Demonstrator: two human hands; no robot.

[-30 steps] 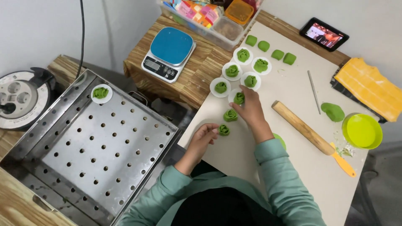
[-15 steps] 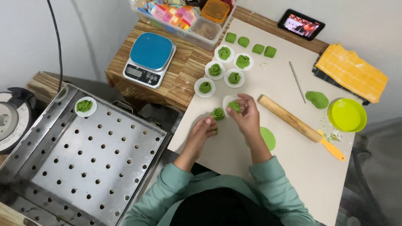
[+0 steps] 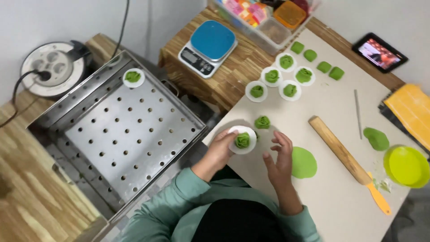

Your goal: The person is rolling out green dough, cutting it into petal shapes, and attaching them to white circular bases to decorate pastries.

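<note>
A green dough rose [image 3: 242, 140] sits on a white paper round [image 3: 249, 146] at the counter [image 3: 331, 197] edge, the left hand [image 3: 222, 149] in a closed grip on the round's rim. The right hand [image 3: 278, 157] hovers just beside it, fingers spread, holding nothing. Another rose [image 3: 262, 122] lies bare nearby. The perforated steel tray [image 3: 121, 134] holds one rose on paper [image 3: 133, 77] in its far corner. A clear box [image 3: 264, 20] holds coloured pieces.

Blue kitchen scale [image 3: 208, 48], wooden rolling pin [image 3: 338, 149], perforated steel tray [image 3: 121, 134], yellow-green bowl [image 3: 406, 166]
</note>
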